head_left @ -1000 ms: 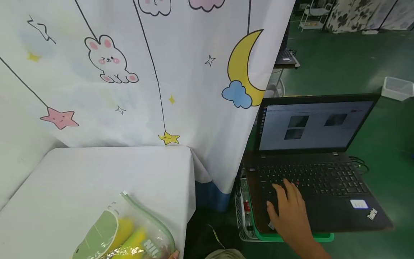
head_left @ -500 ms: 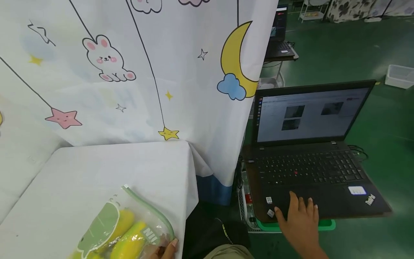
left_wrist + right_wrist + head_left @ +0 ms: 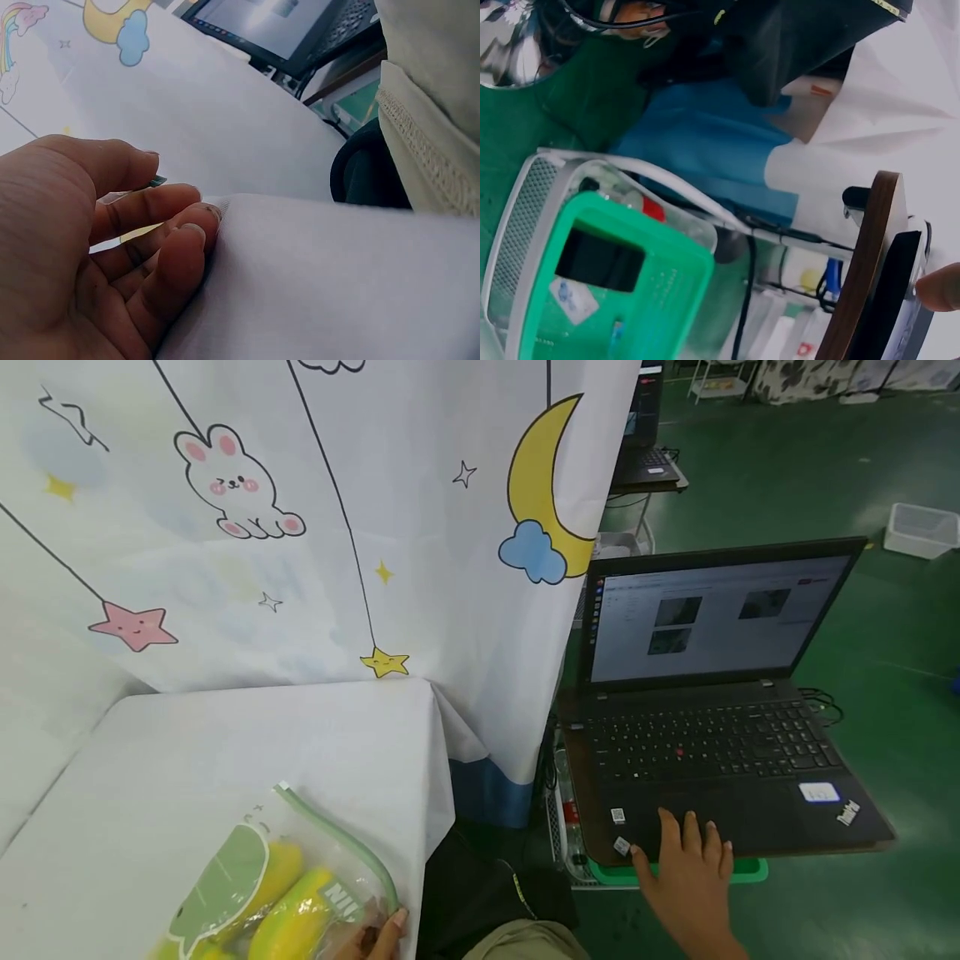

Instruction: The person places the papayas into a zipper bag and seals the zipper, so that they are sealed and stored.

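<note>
At the lower left of the head view a clear zip bag (image 3: 228, 860) with a green printed patch lies on the white table. Yellow rounded items (image 3: 292, 914), perhaps fruit, show through its plastic. My left hand (image 3: 382, 935) pinches the bag's corner beside the green zip strip. In the left wrist view a small dark green bit shows between the thumb and index finger of the left hand (image 3: 112, 240). My right hand (image 3: 690, 881) rests with fingers spread on the front of a black laptop (image 3: 712, 743), at the touchpad. Only one fingertip (image 3: 939, 289) shows in the right wrist view.
A white-covered table (image 3: 217, 735) stands before a cartoon-printed curtain (image 3: 420, 527). Beneath the laptop's brown board (image 3: 866, 262) sits a green basket (image 3: 694, 281) with a dark object inside. Cables hang nearby. A clear plastic box (image 3: 921, 531) lies on the green floor (image 3: 787, 485).
My right hand has moved from the keyboard's lower edge back to the touchpad area. The left hand shows more at the bag's corner. The head view has shifted slightly.
</note>
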The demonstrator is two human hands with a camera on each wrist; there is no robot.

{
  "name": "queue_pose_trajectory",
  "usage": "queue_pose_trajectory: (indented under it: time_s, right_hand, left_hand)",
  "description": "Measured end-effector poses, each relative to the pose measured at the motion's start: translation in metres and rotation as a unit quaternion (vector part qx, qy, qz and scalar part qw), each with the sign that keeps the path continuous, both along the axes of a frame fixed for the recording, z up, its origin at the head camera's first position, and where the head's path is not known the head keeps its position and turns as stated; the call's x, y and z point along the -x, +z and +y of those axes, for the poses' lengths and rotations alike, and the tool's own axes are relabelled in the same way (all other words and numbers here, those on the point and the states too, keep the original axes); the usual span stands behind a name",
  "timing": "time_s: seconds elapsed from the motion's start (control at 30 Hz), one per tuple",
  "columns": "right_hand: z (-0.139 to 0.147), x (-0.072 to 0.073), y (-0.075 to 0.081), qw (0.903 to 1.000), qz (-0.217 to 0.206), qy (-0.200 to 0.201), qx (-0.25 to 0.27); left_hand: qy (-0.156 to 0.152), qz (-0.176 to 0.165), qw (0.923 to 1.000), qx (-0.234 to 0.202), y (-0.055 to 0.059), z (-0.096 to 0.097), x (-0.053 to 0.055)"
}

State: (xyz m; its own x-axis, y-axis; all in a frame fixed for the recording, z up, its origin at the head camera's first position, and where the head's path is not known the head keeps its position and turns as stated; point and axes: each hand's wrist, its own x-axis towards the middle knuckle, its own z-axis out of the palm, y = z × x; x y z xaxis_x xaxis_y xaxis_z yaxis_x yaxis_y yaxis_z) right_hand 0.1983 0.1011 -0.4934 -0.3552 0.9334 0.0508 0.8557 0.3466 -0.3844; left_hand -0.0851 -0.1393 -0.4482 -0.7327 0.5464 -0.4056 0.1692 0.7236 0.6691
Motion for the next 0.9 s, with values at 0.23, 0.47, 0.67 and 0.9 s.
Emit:
queue_pose_trajectory:
  time_s: [0.23,0.47,0.67,0.9]
  right_hand:
    - [-0.001,-0.001,-0.003,0.9997,0.005,0.005,-0.023]
    - [-0.001,-0.005,-0.009,0.9987,0.035,0.001,-0.038]
    - [0.008,-0.005,-0.014,0.9936,0.08,-0.009,-0.079]
    - [0.014,-0.009,-0.017,0.9891,0.1,-0.015,-0.107]
  left_hand:
    - [0.009,-0.036,0.999,-0.024,0.003,-0.001,-0.002]
    - [-0.018,-0.028,0.9989,-0.032,0.003,-0.001,-0.001]
    - [-0.032,-0.035,0.9982,-0.036,0.003,-0.002,0.0]
    - [-0.015,-0.044,0.9984,-0.031,0.001,-0.001,0.0]
